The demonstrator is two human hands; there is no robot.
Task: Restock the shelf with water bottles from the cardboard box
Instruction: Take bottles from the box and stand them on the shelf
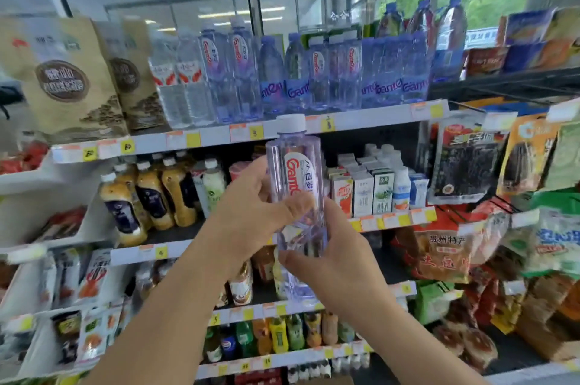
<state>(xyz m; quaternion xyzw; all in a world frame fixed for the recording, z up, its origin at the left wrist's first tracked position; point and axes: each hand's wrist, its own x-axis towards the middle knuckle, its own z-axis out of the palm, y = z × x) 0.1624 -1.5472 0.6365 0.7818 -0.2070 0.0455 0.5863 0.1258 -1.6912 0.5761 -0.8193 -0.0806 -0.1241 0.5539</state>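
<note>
A clear water bottle (295,171) with a white cap and a red-and-white label stands upright in front of me, held by both hands. My left hand (251,215) wraps its middle from the left, thumb across the front. My right hand (339,256) grips its lower part from the right and below. Just above the cap runs the top shelf (282,130), lined with a row of water bottles (314,73) bearing the same label. The cardboard box is out of view.
Brown paper bags (69,80) stand at the top shelf's left end. Below are a shelf of sauce bottles (147,196) and milk cartons (370,193), then lower shelves of drinks. Hanging snack packets (470,161) fill the rack on the right.
</note>
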